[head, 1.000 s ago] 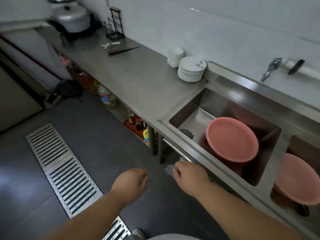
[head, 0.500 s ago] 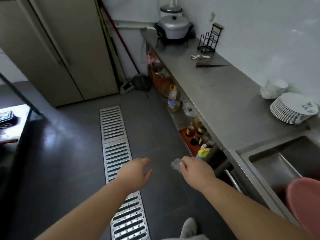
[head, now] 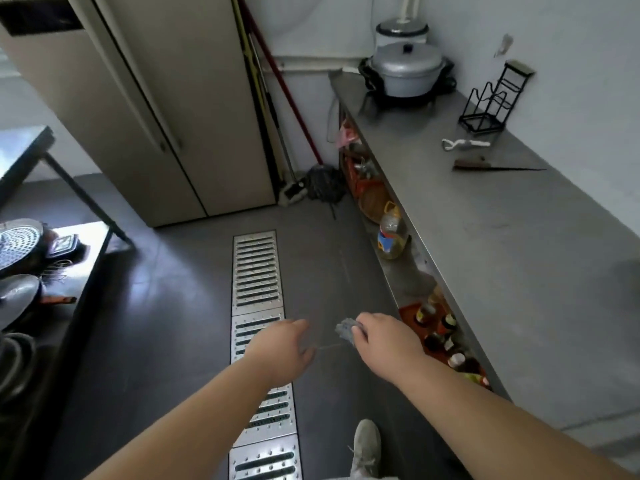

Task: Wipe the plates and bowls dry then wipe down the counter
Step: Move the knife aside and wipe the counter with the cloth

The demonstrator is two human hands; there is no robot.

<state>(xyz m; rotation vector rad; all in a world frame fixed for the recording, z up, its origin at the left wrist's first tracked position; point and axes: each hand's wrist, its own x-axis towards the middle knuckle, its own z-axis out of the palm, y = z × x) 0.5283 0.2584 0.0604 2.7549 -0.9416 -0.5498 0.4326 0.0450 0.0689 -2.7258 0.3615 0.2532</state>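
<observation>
Grey kitchen floor is filling the middle of my view, with a steel drain grate (head: 254, 271) running down it and a long steel bench (head: 519, 271) stretching along one side. I am watching the right hand (head: 384, 341) gripping a small bunched grey cloth (head: 344, 331), which is poking out past the knuckles on the thumb side. The left hand (head: 277, 355) is hanging just beside it over the grate, fingers loosely bent, and I am seeing nothing in it.

What I am weighing is the bench. It is lying to the outer side of the right hand, away from the left one, with its front edge near that wrist. Its long axis is running forward and away from the hands, toward a lidded pot (head: 405, 71) at the far end. A knife (head: 495, 167) and a black wire rack (head: 491, 102) are sitting well ahead of the hands on that top. The right hand is plainly the nearer one, and it is already carrying the cloth, so I am judging that any wipe will call for a sideways reach from it, then strokes along the length.

Plates and bowls are not showing anywhere in this view, so I am unable to say where they are lying from either hand.
</observation>
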